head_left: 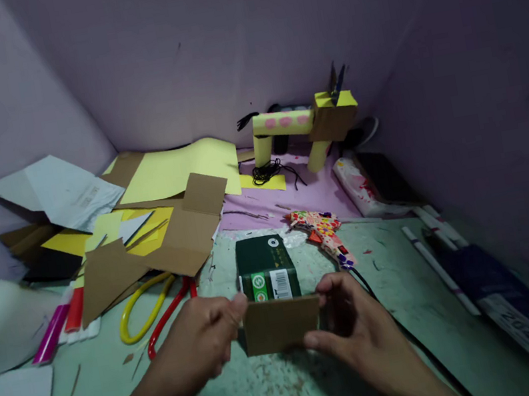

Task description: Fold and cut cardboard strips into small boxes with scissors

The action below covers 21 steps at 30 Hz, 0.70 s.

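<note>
A piece of cardboard [282, 327] stands in front of me, its plain brown face toward me. Right behind it is a dark green printed panel [259, 253] with a barcode; whether the two are one folded piece I cannot tell. My left hand [209, 335] pinches the brown cardboard's left edge between thumb and fingers. At the right edge, my right hand [360, 327] holds it with the thumb low on the near face and the fingers at the upper corner. A flower-patterned glue gun [320, 229] lies beyond my right hand, its black cord running past the wrist.
Scissors with yellow and red handles [148, 308] lie left of my left hand. Cardboard scraps [185, 238] and yellow sheets [179, 172] pile behind. A paper giraffe-like figure [333, 120] stands at the back. White sticks [439, 270] and a dark blue packet [506, 306] lie right.
</note>
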Each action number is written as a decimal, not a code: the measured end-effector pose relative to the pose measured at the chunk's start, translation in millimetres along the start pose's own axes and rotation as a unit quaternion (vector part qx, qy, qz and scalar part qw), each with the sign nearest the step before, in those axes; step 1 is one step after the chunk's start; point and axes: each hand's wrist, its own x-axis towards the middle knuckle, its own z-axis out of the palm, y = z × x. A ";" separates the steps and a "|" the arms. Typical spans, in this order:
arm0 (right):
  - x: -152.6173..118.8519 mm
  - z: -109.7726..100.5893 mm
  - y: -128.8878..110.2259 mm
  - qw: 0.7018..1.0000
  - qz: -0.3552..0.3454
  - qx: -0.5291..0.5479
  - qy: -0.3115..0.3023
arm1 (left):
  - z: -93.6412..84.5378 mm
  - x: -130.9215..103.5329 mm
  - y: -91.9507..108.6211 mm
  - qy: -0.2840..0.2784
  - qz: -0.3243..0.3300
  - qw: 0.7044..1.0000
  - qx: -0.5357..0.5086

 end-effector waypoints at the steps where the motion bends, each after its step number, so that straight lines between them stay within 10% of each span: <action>1: -0.7 -3.7 -1.3 0.999 -0.011 0.037 -0.014 | -3.3 0.5 -0.3 0.021 0.014 0.998 -0.060; 6: 15.9 -16.9 -10.5 0.995 0.042 0.090 -0.020 | -5.5 11.2 8.3 0.155 0.040 0.987 0.000; 14: 69.3 15.0 -12.5 0.997 0.070 0.008 0.013 | 8.0 40.6 16.1 0.157 0.033 0.987 0.010; 17: 68.7 17.1 -17.5 0.994 0.101 0.035 0.003 | 5.2 39.1 13.4 0.125 0.011 0.992 -0.013; 21: 61.2 9.3 -21.8 0.964 0.162 0.132 -0.162 | 1.7 31.2 11.2 -0.002 -0.051 0.995 -0.081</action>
